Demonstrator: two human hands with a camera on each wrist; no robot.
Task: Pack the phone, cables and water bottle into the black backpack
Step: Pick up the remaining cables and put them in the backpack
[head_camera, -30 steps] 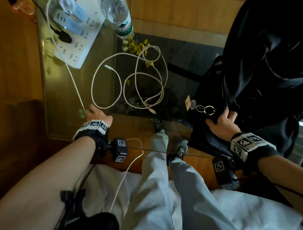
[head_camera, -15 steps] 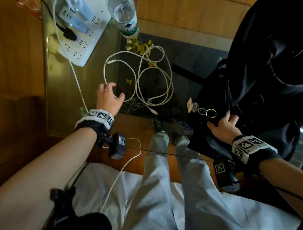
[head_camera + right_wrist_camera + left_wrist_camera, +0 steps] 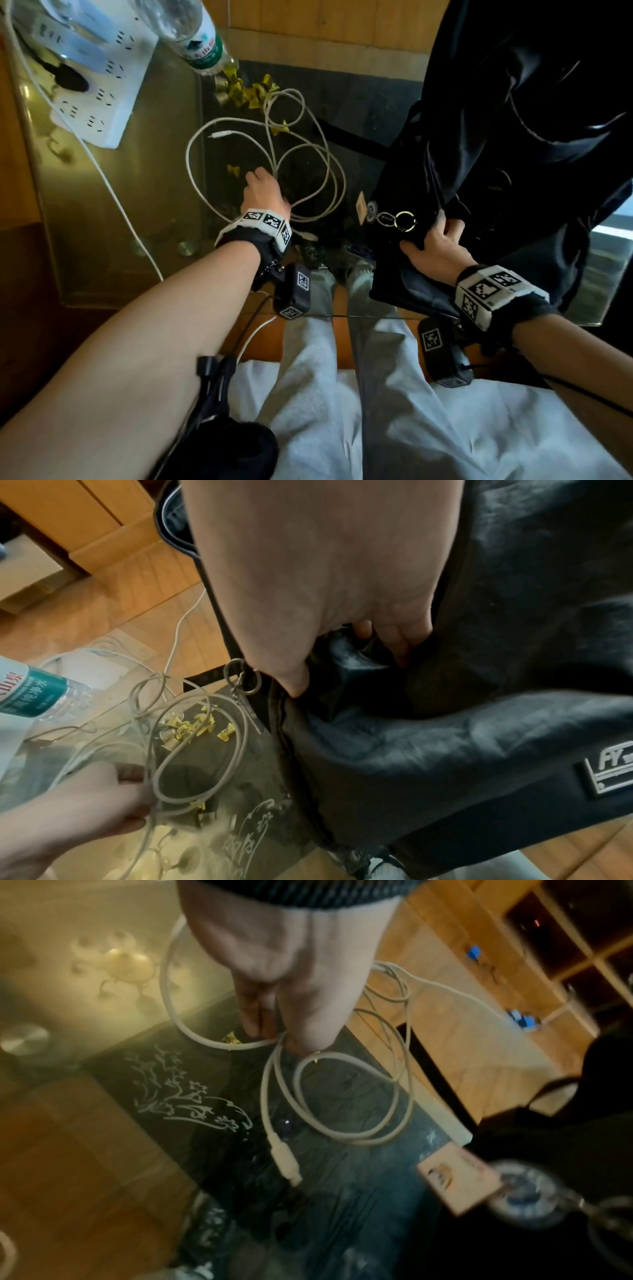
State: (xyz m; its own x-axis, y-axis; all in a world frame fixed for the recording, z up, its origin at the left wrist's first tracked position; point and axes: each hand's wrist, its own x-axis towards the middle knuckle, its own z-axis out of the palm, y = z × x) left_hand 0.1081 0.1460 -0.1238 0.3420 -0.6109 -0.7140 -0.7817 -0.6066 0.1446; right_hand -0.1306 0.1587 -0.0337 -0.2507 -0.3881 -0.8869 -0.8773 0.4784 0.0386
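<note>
— Pinching the white cable (image 3: 301, 171) is what we see our left hand (image 3: 265, 192) doing: thumb and fingertips (image 3: 255, 1020) closed on one strand of the loose coil, which lies on the glass table (image 3: 102, 212) just left of the bag.

— And our right hand (image 3: 436, 250)?

— Its fingers are curled tight round a fold of the black backpack (image 3: 513, 137), close to the key ring (image 3: 405, 219) hanging from it. The backpack sits on the table's right side.

— Where do we find the water bottle (image 3: 191, 34)?

— At the far edge of the table, beyond the cable coil, beside the white power strip (image 3: 99, 99). Yellow wrappers (image 3: 250, 92) lie scattered between bottle and cable.

— The phone?

— We cannot make it out in any view.

— The cable's plug (image 3: 286, 1161)?

— Resting on the glass, apart from our fingers.
</note>
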